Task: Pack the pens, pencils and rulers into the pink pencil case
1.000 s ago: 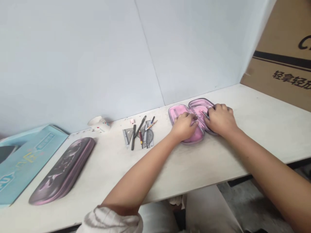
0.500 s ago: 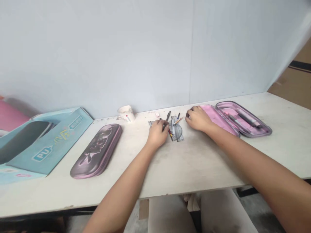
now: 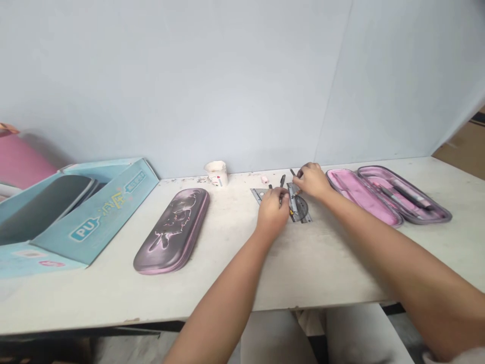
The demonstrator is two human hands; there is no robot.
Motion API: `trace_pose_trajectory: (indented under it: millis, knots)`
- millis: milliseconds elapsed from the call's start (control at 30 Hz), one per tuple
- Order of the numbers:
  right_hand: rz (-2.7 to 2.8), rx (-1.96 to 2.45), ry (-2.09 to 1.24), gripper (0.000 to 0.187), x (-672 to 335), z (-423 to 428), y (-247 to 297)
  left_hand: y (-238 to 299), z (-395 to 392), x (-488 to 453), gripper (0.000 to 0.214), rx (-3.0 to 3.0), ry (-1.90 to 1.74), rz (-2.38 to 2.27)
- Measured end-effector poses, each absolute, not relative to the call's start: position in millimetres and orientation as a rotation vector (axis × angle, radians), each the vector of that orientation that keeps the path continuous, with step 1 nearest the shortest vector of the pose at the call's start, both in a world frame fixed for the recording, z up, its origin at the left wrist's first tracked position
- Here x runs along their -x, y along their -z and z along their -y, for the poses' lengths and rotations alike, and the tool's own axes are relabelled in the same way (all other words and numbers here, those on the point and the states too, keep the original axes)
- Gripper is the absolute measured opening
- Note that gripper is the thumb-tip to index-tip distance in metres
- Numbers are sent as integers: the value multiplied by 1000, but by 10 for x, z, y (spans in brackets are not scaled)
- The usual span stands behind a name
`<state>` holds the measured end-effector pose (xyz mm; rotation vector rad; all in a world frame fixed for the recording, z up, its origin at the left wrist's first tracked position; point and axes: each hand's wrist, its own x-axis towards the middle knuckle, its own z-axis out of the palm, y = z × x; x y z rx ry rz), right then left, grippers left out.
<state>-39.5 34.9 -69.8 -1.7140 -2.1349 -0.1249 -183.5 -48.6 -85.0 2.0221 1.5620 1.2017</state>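
My left hand (image 3: 272, 208) rests curled on a small heap of stationery (image 3: 299, 207) at the back of the white table (image 3: 303, 263): clear rulers, a protractor and pens. Its fingers are closed on something in the heap that I cannot make out. My right hand (image 3: 312, 181) is at the far side of the same heap, fingers pinched on a thin dark pen (image 3: 293, 172). To the right lies an open pink pencil case (image 3: 386, 194) with pens in its far half.
A shut purple pencil case (image 3: 173, 228) lies left of the heap. A light-blue cardboard box (image 3: 68, 212) holding a dark case stands at the far left. A small white cup (image 3: 216, 173) and a pink eraser (image 3: 264, 179) sit by the wall.
Both hands have left the open pink case and moved left onto the stationery heap. The right hand has now closed on a pen. The view has swung left.
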Motion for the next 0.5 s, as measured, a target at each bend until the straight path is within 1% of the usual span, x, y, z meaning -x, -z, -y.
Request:
trace_pose_trajectory:
  millis: [133,233,367,500]
  knots:
    - [2229,1130,329,22,311,52,680,864,464,1820,19,-1684,-1345,-1389]
    - [2310,856,496,19,198,288,694,845,479,1739,14,-1551,-1384,-1214]
    - [2259,763,565,20,-56,408,707,770,518,1546,6,-1487,-1350,-1046]
    - [2205,781,565,19,-438,450,672,675,491,1224,9,-1537,-1301,-978]
